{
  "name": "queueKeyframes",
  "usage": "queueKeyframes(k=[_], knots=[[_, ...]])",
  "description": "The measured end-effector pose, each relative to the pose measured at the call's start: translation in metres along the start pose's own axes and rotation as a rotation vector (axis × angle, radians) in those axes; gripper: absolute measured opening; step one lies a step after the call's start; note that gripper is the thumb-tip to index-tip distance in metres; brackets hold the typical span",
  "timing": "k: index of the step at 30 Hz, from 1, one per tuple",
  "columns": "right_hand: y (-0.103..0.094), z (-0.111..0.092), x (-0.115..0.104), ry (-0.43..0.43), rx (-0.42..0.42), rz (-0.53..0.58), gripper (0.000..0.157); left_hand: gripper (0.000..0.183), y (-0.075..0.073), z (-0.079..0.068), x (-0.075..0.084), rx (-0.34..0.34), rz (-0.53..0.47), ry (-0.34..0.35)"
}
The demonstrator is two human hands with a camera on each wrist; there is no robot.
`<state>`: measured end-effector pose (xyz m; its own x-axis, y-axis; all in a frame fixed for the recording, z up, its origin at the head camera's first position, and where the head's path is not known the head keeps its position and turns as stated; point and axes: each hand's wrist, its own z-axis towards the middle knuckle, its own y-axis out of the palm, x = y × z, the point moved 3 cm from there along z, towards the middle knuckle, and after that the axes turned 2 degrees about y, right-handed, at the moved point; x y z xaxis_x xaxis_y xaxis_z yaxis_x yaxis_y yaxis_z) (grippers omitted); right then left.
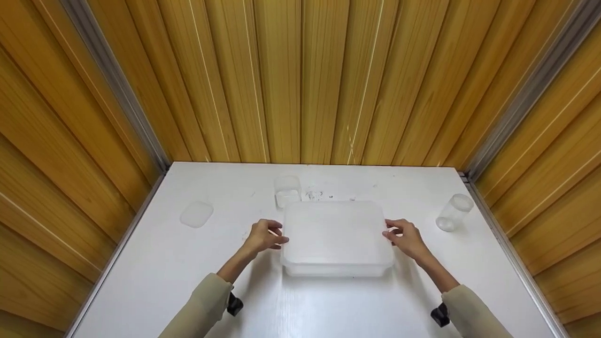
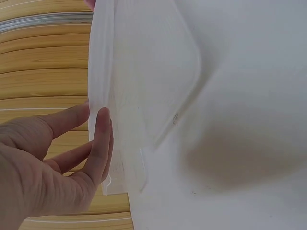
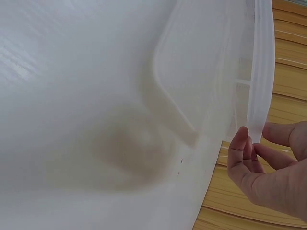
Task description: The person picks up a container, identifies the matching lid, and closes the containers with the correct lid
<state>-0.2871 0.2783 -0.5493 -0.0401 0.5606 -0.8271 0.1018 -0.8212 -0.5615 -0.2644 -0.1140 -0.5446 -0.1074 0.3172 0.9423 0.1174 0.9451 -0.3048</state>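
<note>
A large translucent white plastic box [image 1: 338, 271] stands on the table with its flat lid [image 1: 334, 230] on top. My left hand [image 1: 265, 235] holds the lid's rim [image 2: 101, 57] at the left side, thumb on the upper face and fingers under the edge. On the opposite side my right hand [image 1: 404, 237] pinches the rim [image 3: 263, 62] in the same way. Through the frosted wall the inside of the box shows only dimly.
Behind the box stands a small clear container [image 1: 287, 185]. A small translucent lid [image 1: 196, 214] lies flat on the left of the white table [image 1: 155, 272]. On the right is a clear cylindrical jar [image 1: 454, 212]. Wood-patterned walls [image 1: 300, 84] close in the back and sides.
</note>
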Motion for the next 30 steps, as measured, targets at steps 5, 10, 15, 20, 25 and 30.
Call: queueKeyframes(k=[5,10,15,20,25,30], knots=[[0.0,-0.002,-0.003,-0.041,-0.014,-0.055,0.042,0.05,0.003,-0.002,-0.004,-0.026,-0.004,0.034],[-0.001,-0.002,-0.006,-0.054,-0.031,-0.086,0.042,0.05,0.003,-0.003,-0.005,-0.044,0.033,0.076],[0.002,-0.001,-0.007,-0.062,-0.041,-0.093,0.043,0.052,-0.002,-0.003,-0.005,-0.043,0.117,0.121],[0.005,-0.002,-0.002,-0.104,0.025,-0.118,0.041,0.055,-0.001,-0.003,-0.006,-0.051,0.242,0.226],[0.015,-0.009,0.002,-0.186,0.067,-0.175,0.058,0.072,0.011,-0.007,-0.008,-0.09,0.423,0.366],[0.03,-0.013,0.005,-0.198,0.001,-0.243,0.081,0.096,0.026,-0.008,-0.015,-0.095,0.617,0.378]])
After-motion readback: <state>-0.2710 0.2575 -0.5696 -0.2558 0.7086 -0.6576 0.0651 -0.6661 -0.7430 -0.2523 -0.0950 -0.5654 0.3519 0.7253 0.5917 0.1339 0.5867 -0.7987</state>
